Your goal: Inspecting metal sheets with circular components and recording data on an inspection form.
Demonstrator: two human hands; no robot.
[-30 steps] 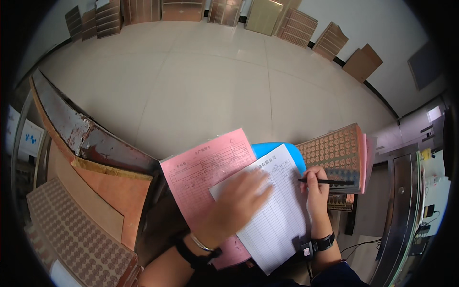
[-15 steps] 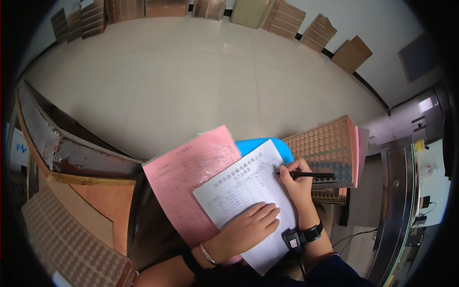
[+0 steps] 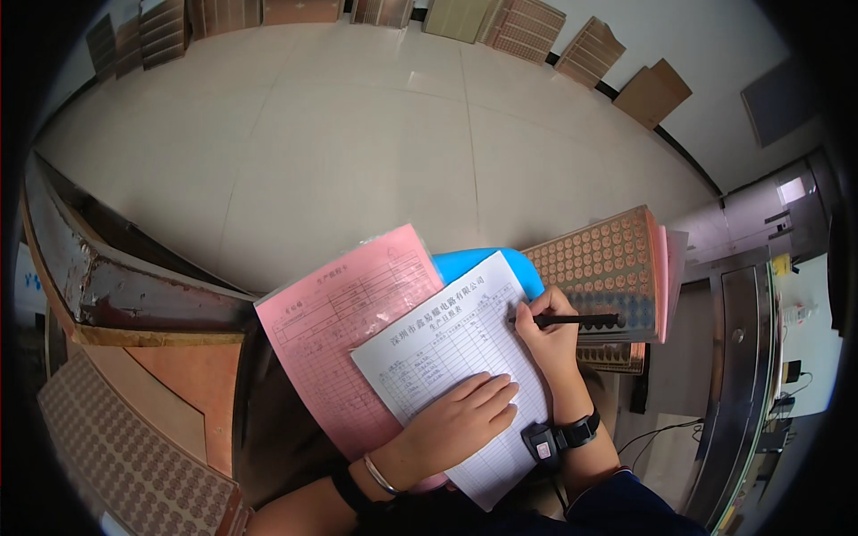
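My right hand grips a black pen, its tip at the upper right part of a white printed form with table lines and some handwriting. Flat on the lower half of that form lies my left hand, fingers stretched out. Under the form's left side is a pink form in a clear plastic sleeve. A bright blue rounded thing shows behind the top of the papers; most of it is hidden.
Copper-patterned panels stand stacked at the right, more panels at the lower left. A worn metal-edged frame runs along the left. Boards lean against the far wall. A glass-edged table stands at the right.
The whole view has shifted slightly, so papers and hands sit a little higher and further left. My right hand still holds the pen; my left stays on the form.
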